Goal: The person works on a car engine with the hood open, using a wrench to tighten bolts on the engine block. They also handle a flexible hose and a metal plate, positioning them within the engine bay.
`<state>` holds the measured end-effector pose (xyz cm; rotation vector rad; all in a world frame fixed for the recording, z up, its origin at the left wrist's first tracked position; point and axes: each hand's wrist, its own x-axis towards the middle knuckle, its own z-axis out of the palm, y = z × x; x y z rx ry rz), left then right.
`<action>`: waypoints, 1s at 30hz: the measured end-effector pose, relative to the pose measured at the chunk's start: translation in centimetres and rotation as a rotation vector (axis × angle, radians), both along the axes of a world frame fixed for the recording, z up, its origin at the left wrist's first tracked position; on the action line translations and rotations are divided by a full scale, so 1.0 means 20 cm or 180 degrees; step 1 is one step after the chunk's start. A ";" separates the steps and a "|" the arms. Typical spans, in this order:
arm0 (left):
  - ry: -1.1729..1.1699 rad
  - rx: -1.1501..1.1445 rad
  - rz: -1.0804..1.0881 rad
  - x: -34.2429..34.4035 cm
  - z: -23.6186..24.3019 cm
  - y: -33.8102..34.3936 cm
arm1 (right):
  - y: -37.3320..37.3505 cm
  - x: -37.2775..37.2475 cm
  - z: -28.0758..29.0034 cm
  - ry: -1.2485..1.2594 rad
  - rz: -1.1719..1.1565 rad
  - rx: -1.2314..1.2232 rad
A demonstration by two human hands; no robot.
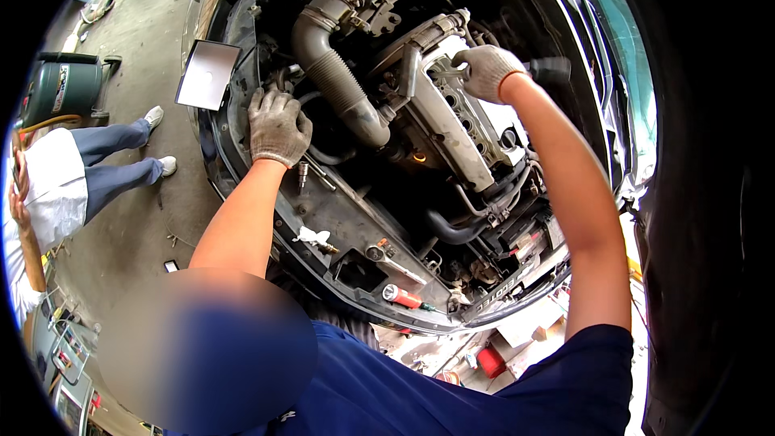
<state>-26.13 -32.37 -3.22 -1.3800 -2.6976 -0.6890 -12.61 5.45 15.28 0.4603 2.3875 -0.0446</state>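
From the head camera, your gloved right hand (pixel 487 71) is closed around the black handle of a tool (pixel 549 69) at the far end of the grey cylinder head (pixel 452 121) in the open engine bay, while your left hand (pixel 277 125) rests palm down with fingers curled on the dark front panel (pixel 339 210) beside the ribbed intake hose (pixel 339 85), gripping nothing that shows. That tool is probably rigid and fairly light but slick with oil, so hold its handle firmly; the head is heavy, fixed metal with hard edges
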 end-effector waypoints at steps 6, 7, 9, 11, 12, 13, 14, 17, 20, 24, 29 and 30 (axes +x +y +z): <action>-0.0027 0.0015 -0.0007 0.00 0.00 0.03 | 0.06 0.22 -0.31 0.0694 -0.2313 -0.0616; -0.0051 -0.0003 -0.0003 -0.01 0.00 0.02 | 0.03 0.18 -0.27 0.0705 -0.2358 -0.0648; -0.0027 0.0022 0.0000 0.00 0.00 0.01 | 0.01 0.11 -0.16 0.0618 -0.1433 -0.0572; -0.0031 0.0053 -0.0014 0.00 -0.01 0.02 | 0.05 0.07 -0.09 0.0196 0.0006 -0.0172; -0.0027 0.0045 -0.0003 0.00 -0.01 0.01 | 0.04 0.01 -0.02 -0.0208 0.0573 -0.0079; -0.0032 0.0018 -0.0021 0.01 -0.01 0.01 | 0.06 0.01 -0.02 -0.0355 0.0760 0.0147; -0.0027 -0.0004 -0.0025 0.01 -0.01 0.02 | 0.06 0.05 -0.07 0.0100 0.0071 0.0031; 0.0001 -0.0085 -0.0008 0.01 0.00 0.02 | -0.02 0.12 -0.15 0.1187 -0.2433 -0.0334; -0.0056 -0.0006 -0.0027 0.02 0.01 0.05 | 0.10 0.22 -0.24 0.0514 -0.0401 0.0033; -0.0024 -0.0123 -0.0031 0.01 0.01 0.02 | 0.04 0.09 -0.08 0.0305 0.0022 -0.0235; 0.0056 -0.0020 -0.0026 0.00 0.01 0.04 | 0.09 0.09 -0.19 0.0560 -0.0569 -0.0016; 0.0060 0.0001 -0.0046 0.02 0.00 0.05 | 0.11 0.14 -0.25 0.0496 -0.1070 -0.0160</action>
